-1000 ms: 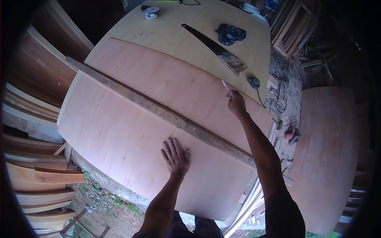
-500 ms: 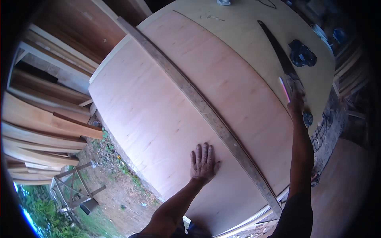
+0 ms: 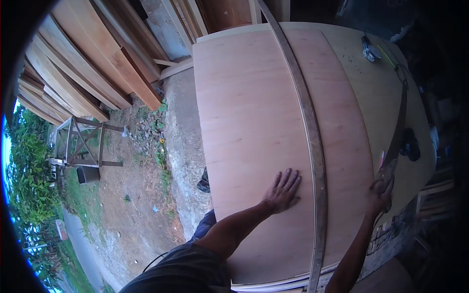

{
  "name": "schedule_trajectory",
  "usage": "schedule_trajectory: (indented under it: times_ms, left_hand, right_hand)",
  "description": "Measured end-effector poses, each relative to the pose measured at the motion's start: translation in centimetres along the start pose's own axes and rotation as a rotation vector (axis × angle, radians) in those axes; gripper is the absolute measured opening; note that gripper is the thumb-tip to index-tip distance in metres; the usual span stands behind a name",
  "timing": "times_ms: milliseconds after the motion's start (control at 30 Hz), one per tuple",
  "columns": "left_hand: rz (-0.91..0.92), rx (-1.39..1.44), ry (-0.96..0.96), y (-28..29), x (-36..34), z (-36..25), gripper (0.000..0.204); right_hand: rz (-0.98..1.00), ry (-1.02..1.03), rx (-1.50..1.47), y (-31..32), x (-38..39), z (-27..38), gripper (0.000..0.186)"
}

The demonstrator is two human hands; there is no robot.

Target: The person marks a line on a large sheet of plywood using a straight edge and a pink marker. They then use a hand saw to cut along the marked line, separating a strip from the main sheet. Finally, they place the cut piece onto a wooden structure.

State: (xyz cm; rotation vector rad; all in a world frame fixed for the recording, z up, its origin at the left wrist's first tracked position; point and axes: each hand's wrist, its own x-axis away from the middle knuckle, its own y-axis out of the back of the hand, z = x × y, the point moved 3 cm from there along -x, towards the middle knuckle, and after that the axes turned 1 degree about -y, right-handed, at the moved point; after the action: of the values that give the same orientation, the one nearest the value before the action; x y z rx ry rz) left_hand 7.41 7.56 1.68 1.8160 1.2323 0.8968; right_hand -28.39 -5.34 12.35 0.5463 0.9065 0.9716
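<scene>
left hand (image 3: 282, 191) lay flat, fingers spread, on plywood sheet (image 3: 254, 122) atop desk, beside long wood batten (image 3: 312, 146). right hand (image 3: 381, 188) gripped a pink pencil (image 3: 382, 158) at sheet's far edge. risk: batten unclamped, could slip & skew the line.

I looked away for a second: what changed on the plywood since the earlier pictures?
The right hand with its pencil slid nearer along the sheet's edge. The left hand stayed flat on the plywood beside the straightedge; the saw lies where it was.
</scene>
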Motion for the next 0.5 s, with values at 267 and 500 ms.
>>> schedule_trajectory:
  times_ms: [267,500]
  left_hand:
    - [-0.373,-0.111,0.367,1.9,5.4,5.1,0.089]
    - [-0.585,1.007,1.160,0.5,18.6,18.2,0.073]
  right_hand:
    - [0.026,-0.309,-0.631,8.1,25.2,21.6,0.055]
    - [0.185,-0.330,-0.628,14.0,35.1,25.9,0.057]
